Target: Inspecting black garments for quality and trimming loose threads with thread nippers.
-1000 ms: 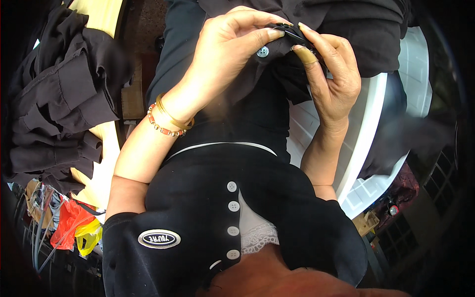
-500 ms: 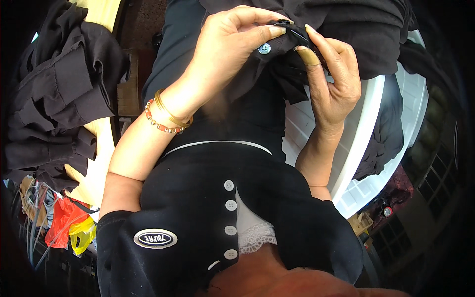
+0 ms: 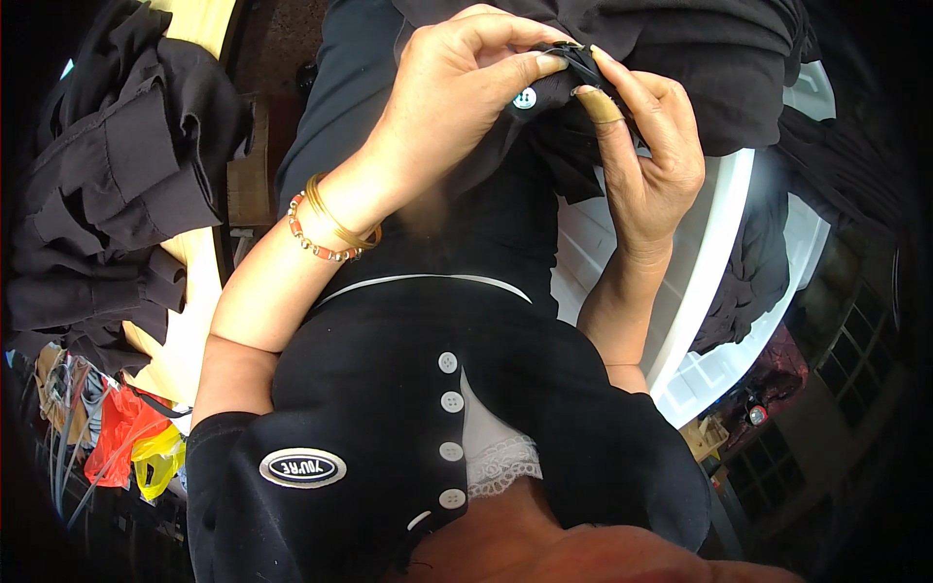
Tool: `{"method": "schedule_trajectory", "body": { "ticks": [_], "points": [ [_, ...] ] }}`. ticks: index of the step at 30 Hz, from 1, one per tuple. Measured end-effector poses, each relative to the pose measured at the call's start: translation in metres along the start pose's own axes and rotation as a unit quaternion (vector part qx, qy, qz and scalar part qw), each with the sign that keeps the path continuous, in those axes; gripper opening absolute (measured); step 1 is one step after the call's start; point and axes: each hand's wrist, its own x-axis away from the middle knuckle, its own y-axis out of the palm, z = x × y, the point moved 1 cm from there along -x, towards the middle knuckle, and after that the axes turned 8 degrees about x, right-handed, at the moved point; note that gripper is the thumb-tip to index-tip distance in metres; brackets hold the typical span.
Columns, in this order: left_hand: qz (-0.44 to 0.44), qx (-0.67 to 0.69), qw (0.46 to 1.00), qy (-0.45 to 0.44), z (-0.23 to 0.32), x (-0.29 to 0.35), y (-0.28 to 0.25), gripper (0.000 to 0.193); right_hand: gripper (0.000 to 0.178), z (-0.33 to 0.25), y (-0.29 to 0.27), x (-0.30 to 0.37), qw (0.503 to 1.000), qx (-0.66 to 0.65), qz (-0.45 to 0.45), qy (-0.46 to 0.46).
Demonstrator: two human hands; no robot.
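Left hand [image 3: 462, 83] pinches a fold of dark garment [image 3: 680, 58] above the lap [image 3: 340, 146]; right hand [image 3: 653, 136] grips the same fold just beside, thumb under a tan cover [image 3: 600, 105]. Pale button [image 3: 525, 97] near left thumb. Gold bangles [image 3: 335, 214], beaded bracelet [image 3: 309, 241] on left wrist. Dark cloths [image 3: 117, 146] heaped on pale board [image 3: 201, 282]; red bag [image 3: 121, 428], yellow bag [image 3: 158, 457] near its lower end. White bin [image 3: 717, 257] at right, more dark fabric [image 3: 743, 291] inside its curved rim.

Left hand [image 3: 452, 92] brightly lit, fisheye rim sunk in black.
The pale board [image 3: 199, 282] at left is washed out; folds in the far dark garment [image 3: 695, 63] are partly lost; right-side outlines are bent and dimmed.
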Motion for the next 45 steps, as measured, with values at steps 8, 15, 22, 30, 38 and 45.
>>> {"method": "schedule_trajectory", "body": {
  "ticks": [8,15,22,30,38,45],
  "points": [
    [-0.011,-0.043,0.999,0.001,0.003,0.0,0.001,0.021,0.028,0.003,0.001,-0.002,1.0,0.003,0.002,-0.014],
    [-0.064,0.013,0.978,0.197,-0.003,-0.013,0.003,0.017,0.027,0.004,-0.002,-0.003,0.998,0.043,0.002,-0.037],
    [-0.088,0.052,0.961,0.255,0.009,-0.012,0.008,0.015,0.026,0.007,-0.001,-0.003,0.999,0.027,0.006,-0.033],
    [0.022,0.107,0.991,-0.078,0.021,-0.003,0.011,0.015,0.025,0.002,-0.005,-0.002,0.999,0.031,-0.001,-0.027],
    [0.019,0.039,0.997,-0.067,0.022,-0.001,0.011,0.015,0.025,0.0,-0.005,-0.003,0.998,0.052,-0.014,-0.031],
    [-0.014,-0.061,0.961,0.268,0.02,-0.014,0.012,0.016,0.023,-0.001,-0.009,-0.004,0.998,0.043,-0.034,-0.005]
  ]
}}
